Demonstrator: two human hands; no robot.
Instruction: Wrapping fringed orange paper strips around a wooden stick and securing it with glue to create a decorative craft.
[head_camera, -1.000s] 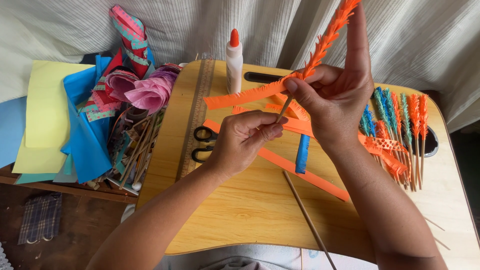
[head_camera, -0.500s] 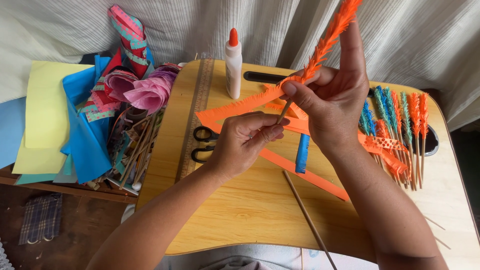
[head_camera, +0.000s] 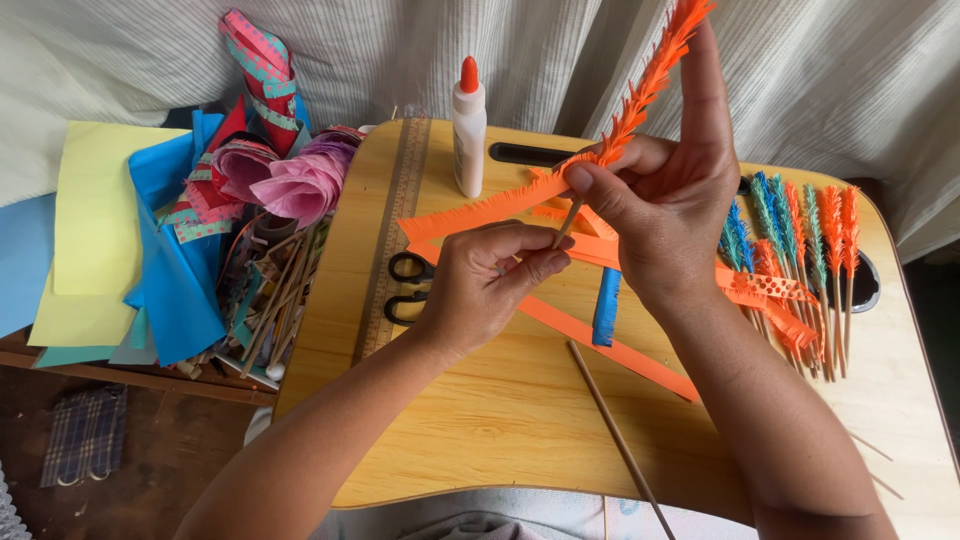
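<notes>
Head view: your right hand (head_camera: 680, 215) pinches the fringed orange paper strip (head_camera: 640, 100) against the wooden skewer (head_camera: 570, 215), holding the wrap tight, while your left hand (head_camera: 490, 285) grips the skewer's lower end (above the lap desk (head_camera: 480, 440)).

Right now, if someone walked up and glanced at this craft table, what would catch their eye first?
First, the orange fringed paper strip wound up a thin wooden stick, raised mid-frame in the grip of the right hand, with the left hand pinching the stick's lower end. Next, the row of finished orange, blue and green fringed sticks at the table's right, and the white glue bottle with an orange cap standing behind the hands.
</notes>
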